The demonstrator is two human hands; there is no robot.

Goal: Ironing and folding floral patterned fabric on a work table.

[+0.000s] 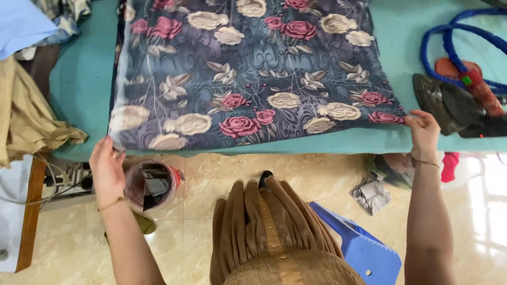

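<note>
A dark blue cloth (248, 74) printed with pink and cream roses lies spread flat on a teal-covered table (79, 89). My left hand (107, 169) pinches the cloth's near left corner at the table's edge. My right hand (423, 131) grips the near right corner, fingers closed on the hem. Both arms reach forward with thin bracelets on the wrists.
A dark iron (449, 105) with a blue cord (454, 42) rests on the table's right. Tan fabric (26, 116) hangs at the left. Below are a small bin (150, 184), a power strip (68, 177), a blue plastic stool (364, 248) and crumpled scraps (372, 195) on the tiled floor.
</note>
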